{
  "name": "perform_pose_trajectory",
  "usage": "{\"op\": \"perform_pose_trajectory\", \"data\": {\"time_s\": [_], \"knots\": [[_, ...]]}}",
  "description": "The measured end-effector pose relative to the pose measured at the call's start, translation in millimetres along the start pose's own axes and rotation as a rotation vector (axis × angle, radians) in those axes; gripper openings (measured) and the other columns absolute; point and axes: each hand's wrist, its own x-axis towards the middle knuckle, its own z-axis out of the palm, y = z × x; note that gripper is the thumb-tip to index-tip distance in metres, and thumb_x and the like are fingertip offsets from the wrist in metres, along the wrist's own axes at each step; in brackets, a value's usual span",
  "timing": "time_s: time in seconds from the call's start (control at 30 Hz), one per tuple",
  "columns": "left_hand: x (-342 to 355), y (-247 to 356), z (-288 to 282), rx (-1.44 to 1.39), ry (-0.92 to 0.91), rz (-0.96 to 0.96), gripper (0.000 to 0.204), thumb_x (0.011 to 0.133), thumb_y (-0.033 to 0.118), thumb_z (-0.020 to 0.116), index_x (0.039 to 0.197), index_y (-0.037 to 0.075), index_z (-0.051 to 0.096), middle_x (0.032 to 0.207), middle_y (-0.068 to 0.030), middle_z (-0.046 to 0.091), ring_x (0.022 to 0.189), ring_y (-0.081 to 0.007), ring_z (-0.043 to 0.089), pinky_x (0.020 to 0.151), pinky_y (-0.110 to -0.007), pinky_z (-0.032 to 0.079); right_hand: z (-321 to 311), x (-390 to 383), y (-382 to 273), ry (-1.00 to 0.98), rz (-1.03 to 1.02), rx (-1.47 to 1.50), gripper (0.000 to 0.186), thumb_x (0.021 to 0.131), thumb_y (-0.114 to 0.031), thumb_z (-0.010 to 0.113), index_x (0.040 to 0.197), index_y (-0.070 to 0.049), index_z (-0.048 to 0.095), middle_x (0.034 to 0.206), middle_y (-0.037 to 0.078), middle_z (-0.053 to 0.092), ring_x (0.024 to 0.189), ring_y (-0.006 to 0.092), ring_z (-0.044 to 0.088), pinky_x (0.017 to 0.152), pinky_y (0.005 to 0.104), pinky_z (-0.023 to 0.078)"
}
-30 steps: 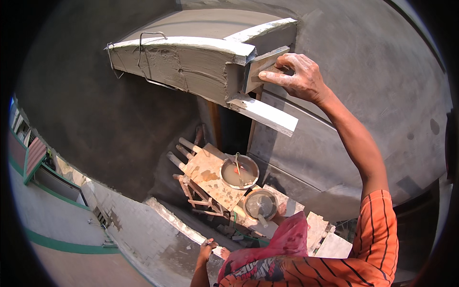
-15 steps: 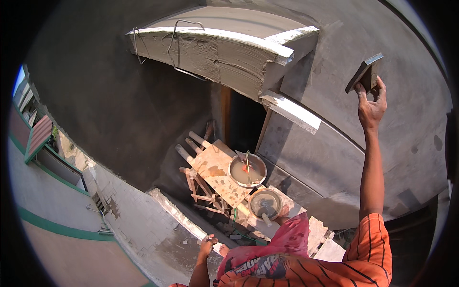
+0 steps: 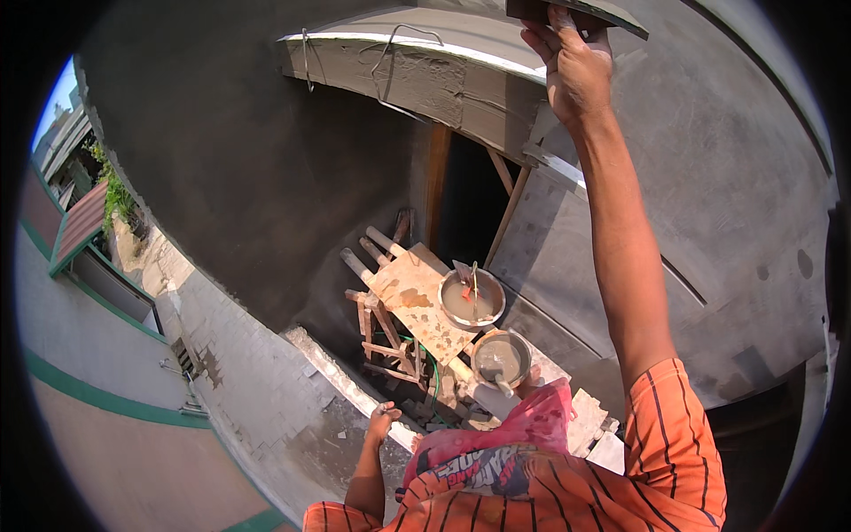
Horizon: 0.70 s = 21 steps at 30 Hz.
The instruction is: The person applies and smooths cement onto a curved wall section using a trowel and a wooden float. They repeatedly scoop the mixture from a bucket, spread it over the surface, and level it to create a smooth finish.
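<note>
My right hand (image 3: 581, 71) is raised high, its fingers closed round the grip of a plastering float (image 3: 603, 16). The float is partly cut off by the top edge, its flat face turned away toward the grey plastered wall (image 3: 709, 160); whether they touch I cannot tell. Below it runs a curved plastered ledge (image 3: 408, 80) with a white upper edge and bent metal rod clamps (image 3: 383, 75) over it. Down low, my left hand (image 3: 381, 424) has its fingers curled beside the pale wall edge (image 3: 328, 377); what it holds, if anything, is too small to make out.
A mud-stained plank platform (image 3: 412, 297) on wooden trestles (image 3: 386, 337) carries a basin of murky water (image 3: 472, 299) with tools in it. Nearer stands a bucket of grey mortar (image 3: 501, 359). A dark doorway (image 3: 470, 191) opens behind. Far below left lies a paved lane (image 3: 230, 355).
My right hand has swung left and up with the float, from the right-hand wall to above the curved ledge. My left hand has risen slightly. The view has shifted a little.
</note>
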Motion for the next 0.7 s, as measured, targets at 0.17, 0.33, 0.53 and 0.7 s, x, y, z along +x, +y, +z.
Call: {"op": "perform_pose_trajectory", "data": {"time_s": [0.17,0.33,0.53,0.7], "knots": [[18,-101,-64,0.012,0.068,-0.088,0.037,0.087,0.027,0.063,0.120,0.014,0.056,0.102,-0.0027,0.068,0.086,-0.0212,0.064,0.072,-0.042,0.046,25,19,41,-0.054,0.017,-0.047,0.032,0.091,-0.003,0.061,0.122,-0.002,0.051,0.116,0.010,0.062,0.106,0.0236,0.062,0.089,0.0379,0.052],[-20,-161,-98,0.016,0.136,-0.302,0.019,0.090,0.032,0.056,0.103,0.020,0.061,0.098,-0.0001,0.068,0.081,-0.0207,0.063,0.071,-0.044,0.045,25,32,61,-0.006,0.045,-0.175,0.039,0.088,-0.003,0.063,0.125,-0.003,0.050,0.118,0.009,0.060,0.104,0.0211,0.061,0.088,0.0360,0.052],[-49,-192,-116,-0.059,0.147,-0.391,0.022,0.087,0.036,0.057,0.102,0.021,0.061,0.098,0.0010,0.068,0.084,-0.0210,0.063,0.073,-0.048,0.043,18,44,72,0.037,0.120,-0.315,0.044,0.087,-0.005,0.066,0.127,-0.003,0.047,0.120,0.010,0.059,0.104,0.0203,0.061,0.086,0.0349,0.053],[-51,-170,-106,-0.162,0.156,-0.361,0.023,0.085,0.037,0.058,0.102,0.021,0.062,0.098,0.0010,0.068,0.086,-0.0213,0.063,0.074,-0.048,0.042,-8,66,91,-0.008,0.063,-0.284,0.047,0.088,-0.006,0.065,0.129,-0.003,0.042,0.121,0.012,0.058,0.104,0.0224,0.061,0.088,0.0376,0.052]]}}
